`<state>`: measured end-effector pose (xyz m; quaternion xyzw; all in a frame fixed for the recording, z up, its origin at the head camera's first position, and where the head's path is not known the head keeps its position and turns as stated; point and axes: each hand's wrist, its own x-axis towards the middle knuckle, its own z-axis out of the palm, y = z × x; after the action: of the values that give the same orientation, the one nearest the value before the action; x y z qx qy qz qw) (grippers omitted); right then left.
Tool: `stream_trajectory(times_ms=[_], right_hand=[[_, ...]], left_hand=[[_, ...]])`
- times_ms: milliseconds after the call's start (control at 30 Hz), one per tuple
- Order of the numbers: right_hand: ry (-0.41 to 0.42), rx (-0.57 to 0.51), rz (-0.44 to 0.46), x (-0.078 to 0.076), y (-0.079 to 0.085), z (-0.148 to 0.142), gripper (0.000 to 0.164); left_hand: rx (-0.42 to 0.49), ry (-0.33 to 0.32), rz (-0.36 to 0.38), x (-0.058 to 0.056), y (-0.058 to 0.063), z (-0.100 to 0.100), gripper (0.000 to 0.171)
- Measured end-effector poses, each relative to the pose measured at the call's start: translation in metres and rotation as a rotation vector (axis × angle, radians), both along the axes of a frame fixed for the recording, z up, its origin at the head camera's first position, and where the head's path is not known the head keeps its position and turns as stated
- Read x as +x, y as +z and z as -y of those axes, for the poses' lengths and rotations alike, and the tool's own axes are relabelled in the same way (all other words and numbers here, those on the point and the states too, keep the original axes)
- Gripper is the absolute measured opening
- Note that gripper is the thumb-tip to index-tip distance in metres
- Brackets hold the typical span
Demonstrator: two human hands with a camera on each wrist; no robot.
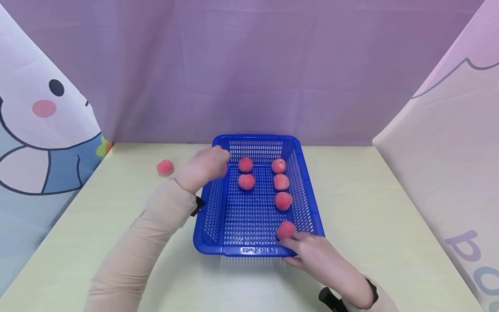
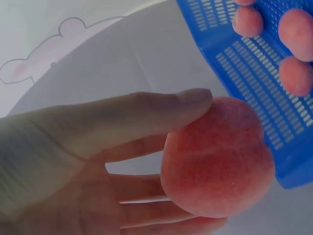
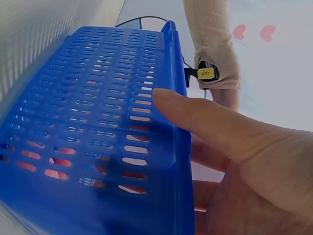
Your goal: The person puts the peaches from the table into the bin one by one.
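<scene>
My left hand point(image 1: 204, 167) is over the left rim of a blue plastic basket point(image 1: 258, 250) in the head view. Between its thumb and fingers it holds a red-pink peach point(image 2: 220, 161), mostly hidden by the hand from above. My right hand point(image 1: 317, 255) grips the basket's front right corner. Its thumb point(image 3: 178, 105) lies on the outer wall, with the other fingers over the rim. Just ahead of those fingers sits a peach point(image 1: 286, 229) inside the basket. Further up the right side lie more peaches point(image 1: 283, 201), and two peaches point(image 1: 246, 182) lie toward the left.
A single peach point(image 1: 165, 167) lies on the pale table point(image 1: 362, 208), left of the basket. Behind the table hangs a purple cloth point(image 1: 249, 69). Printed panels stand at the left and right sides.
</scene>
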<state>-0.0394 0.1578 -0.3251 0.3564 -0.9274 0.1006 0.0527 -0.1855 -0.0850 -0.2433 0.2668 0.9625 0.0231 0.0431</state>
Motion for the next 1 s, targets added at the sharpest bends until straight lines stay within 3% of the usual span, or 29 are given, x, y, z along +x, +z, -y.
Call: stream_trajectory(times_ms=[367, 700, 1000], right_hand=[[0.002, 0.003, -0.006, 0.001, 0.001, 0.000, 0.027], [0.007, 0.002, -0.014, 0.001, 0.001, 0.000, 0.027], [0.001, 0.007, 0.003, 0.000, 0.003, 0.001, 0.026]], left_hand=[[0.052, 0.016, 0.124, 0.007, -0.001, -0.022, 0.003], [0.071, -0.004, 0.170, 0.009, -0.004, -0.038, 0.009], [0.016, -0.098, 0.119, 0.009, -0.009, -0.050, 0.007]])
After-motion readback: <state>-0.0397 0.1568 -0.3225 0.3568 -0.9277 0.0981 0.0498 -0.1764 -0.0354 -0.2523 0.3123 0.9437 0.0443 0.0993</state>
